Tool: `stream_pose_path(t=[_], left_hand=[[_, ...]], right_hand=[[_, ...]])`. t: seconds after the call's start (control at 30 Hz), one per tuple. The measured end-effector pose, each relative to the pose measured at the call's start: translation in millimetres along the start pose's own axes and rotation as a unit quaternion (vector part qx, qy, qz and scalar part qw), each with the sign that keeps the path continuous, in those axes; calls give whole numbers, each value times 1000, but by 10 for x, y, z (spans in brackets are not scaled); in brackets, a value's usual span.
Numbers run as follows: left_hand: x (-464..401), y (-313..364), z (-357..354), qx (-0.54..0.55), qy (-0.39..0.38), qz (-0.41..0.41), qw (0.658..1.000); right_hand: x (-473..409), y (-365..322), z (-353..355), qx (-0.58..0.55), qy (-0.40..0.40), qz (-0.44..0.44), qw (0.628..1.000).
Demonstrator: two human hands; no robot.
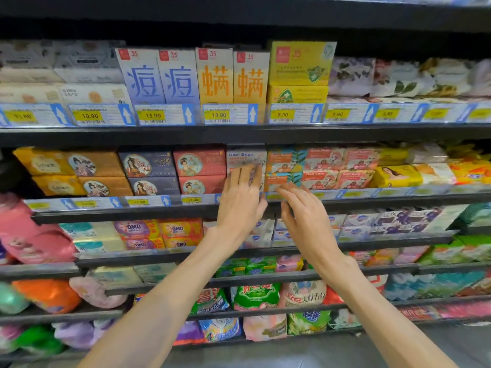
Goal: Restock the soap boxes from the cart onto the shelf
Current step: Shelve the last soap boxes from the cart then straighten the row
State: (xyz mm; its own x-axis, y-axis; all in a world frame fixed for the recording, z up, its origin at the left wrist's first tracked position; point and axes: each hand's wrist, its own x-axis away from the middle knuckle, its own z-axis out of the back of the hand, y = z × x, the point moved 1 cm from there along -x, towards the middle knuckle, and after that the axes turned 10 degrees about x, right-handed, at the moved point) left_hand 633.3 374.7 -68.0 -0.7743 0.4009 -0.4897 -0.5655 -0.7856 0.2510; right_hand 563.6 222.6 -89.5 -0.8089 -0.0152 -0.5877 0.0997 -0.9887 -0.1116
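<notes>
Reaching up to the shelf (186, 212), the left hand (240, 200) lays straight fingers on the grey soap box (245, 158) above it. The right hand (305, 221) hovers released beside it, just below the teal soap boxes (283, 162).

Ahead of the left hand (240, 200), the goat soap box (245, 158) blocks the shelf (127, 212) slot. Boxes stand packed either side. Open aisle lies behind both hands.
</notes>
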Motion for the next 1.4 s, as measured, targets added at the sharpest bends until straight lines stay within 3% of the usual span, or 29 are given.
stream_pose_path(t=[0.53, 0.67, 0.87, 1.2, 1.4], left_hand=[[118, -39, -46, -35, 20, 13, 999], [121, -78, 35, 5, 75, -16, 997], [-49, -329, 254, -45, 157, -26, 986], [-320, -564, 156, -81, 179, -28, 980], [-410, -570, 118, -99, 157, 22, 982]], right_hand=[[-135, 134, -10, -10, 11, 41, 999], [-264, 96, 18, -8, 57, 58, 997], [-652, -11, 6, 29, 115, 72, 990], [-1028, -76, -114, 91, 100, 27, 990], [-1108, -48, -170, 81, 27, -3, 996]])
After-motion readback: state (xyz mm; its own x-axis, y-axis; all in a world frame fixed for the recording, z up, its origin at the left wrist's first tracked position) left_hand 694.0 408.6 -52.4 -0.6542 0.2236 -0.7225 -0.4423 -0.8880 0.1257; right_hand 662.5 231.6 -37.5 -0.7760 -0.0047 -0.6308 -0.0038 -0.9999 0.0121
